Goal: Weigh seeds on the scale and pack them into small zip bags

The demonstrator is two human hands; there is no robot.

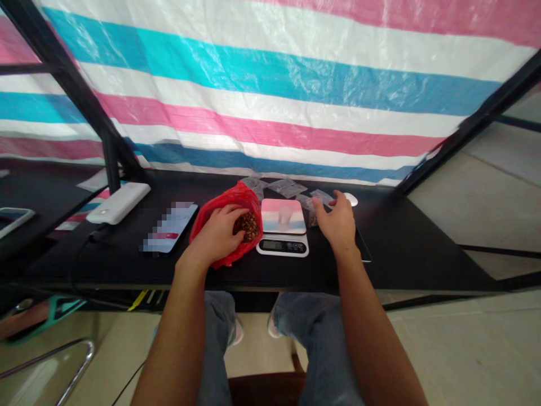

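My left hand (220, 231) reaches into a red plastic bag (224, 200), its thumb and fingers apart at the edge of a heap of small brown pieces (250, 226). Right of the bag stands a white digital kitchen scale (283, 246); a pale patch on its shiny plate may be a reflection or a small clear cup. Above the table's right part, my right hand (339, 221) has thumb and fingers spread, with nothing visibly gripped. Beside its thumb lies a small clear bag (313, 217) with brown contents. Flat clear zip bags (288, 188) lie behind the scale.
A phone (171, 228) lies left of the red bag, and a white power bank (119, 203) with a cable is farther left. A dark flat device (363, 246) and a white mouse-like object (350, 199) are near my right hand. Striped sheeting (270, 79) hangs behind the black table (406, 242).
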